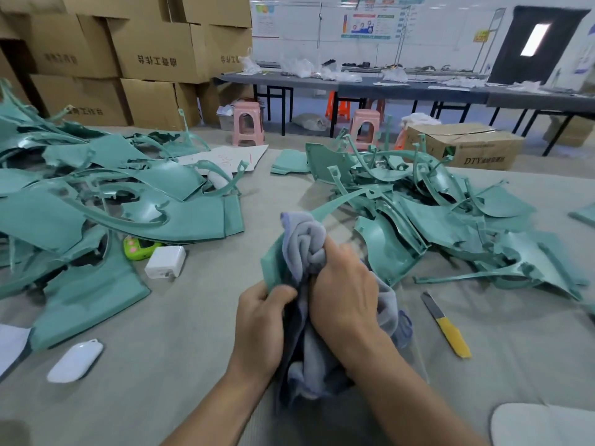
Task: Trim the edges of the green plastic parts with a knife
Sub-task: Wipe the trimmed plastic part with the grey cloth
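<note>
My left hand [260, 312] grips the lower edge of a green plastic part [272, 262] held upright in front of me. My right hand [343, 286] clutches a bunched grey cloth [306, 244] against that part; the cloth hangs down between my forearms and hides most of the part. The knife [446, 326], with a yellow handle and bare blade, lies on the grey table to the right of my right hand, untouched. Piles of green plastic parts lie at the left [96, 201] and at the right [450, 217].
A white charger [165, 262], a green toy-like gadget [138, 247] and a white oval case [75, 362] lie on the table at left. Cardboard boxes [154, 53] are stacked behind. Pink stools [246, 123] and a long dark table [402, 88] stand beyond.
</note>
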`<state>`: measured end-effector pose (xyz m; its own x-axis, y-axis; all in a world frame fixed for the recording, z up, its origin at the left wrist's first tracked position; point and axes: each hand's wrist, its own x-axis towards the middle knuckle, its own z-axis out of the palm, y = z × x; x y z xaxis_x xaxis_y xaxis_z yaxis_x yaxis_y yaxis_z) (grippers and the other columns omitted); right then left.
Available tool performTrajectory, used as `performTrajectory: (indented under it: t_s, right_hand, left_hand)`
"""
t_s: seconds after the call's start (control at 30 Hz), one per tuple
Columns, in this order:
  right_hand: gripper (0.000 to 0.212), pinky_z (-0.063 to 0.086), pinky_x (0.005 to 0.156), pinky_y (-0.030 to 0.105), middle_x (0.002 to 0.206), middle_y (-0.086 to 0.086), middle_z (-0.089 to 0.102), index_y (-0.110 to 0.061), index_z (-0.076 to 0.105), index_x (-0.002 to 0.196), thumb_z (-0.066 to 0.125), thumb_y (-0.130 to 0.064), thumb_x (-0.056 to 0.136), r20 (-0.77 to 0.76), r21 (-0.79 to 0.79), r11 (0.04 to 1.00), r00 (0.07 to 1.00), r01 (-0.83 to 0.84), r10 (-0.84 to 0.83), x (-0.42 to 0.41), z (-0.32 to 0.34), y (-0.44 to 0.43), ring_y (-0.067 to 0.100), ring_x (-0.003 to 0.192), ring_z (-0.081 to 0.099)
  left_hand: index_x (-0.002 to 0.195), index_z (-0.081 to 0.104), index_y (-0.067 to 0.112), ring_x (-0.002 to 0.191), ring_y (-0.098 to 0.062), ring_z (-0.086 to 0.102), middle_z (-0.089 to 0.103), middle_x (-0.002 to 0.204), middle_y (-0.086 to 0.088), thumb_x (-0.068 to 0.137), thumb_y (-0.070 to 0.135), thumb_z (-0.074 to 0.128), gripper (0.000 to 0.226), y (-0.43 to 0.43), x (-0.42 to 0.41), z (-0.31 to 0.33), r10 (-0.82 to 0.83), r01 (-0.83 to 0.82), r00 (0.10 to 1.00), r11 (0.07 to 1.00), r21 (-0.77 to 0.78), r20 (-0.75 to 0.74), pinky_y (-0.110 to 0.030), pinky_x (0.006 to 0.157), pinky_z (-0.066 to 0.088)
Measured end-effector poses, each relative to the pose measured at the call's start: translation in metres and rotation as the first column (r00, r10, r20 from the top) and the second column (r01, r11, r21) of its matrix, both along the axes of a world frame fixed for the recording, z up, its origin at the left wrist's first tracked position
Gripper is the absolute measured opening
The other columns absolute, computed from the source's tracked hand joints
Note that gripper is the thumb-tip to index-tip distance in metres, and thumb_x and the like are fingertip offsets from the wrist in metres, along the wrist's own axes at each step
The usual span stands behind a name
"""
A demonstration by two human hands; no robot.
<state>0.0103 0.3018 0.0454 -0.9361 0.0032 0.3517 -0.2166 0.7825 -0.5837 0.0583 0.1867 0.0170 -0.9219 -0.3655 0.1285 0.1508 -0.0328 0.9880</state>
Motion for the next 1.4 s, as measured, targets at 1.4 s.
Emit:
performTrajectory:
  t_s: [1.4]
  right_hand:
    - [0.031, 0.047, 0.064, 0.012, 0.082, -0.028, 0.070, -0.038, 0.065, 0.100, 0.069, -0.009, 0.089, 0.007, -0.402, 0.861, 0.939, -0.312, 0.343, -0.001, 0.033, 0.006, -0.007, 0.075, 0.064]
  left_hand:
    - [0.083, 0.066, 0.039, 0.058, -0.003, 0.050, 0.062, 0.064, 0.018, 0.075, 0.021, 0.047, 0.028, 0.005, -0.001, 0.011, 0.001, -0.038, 0.992, 0.956, -0.292, -0.125, -0.010, 0.050, 0.036]
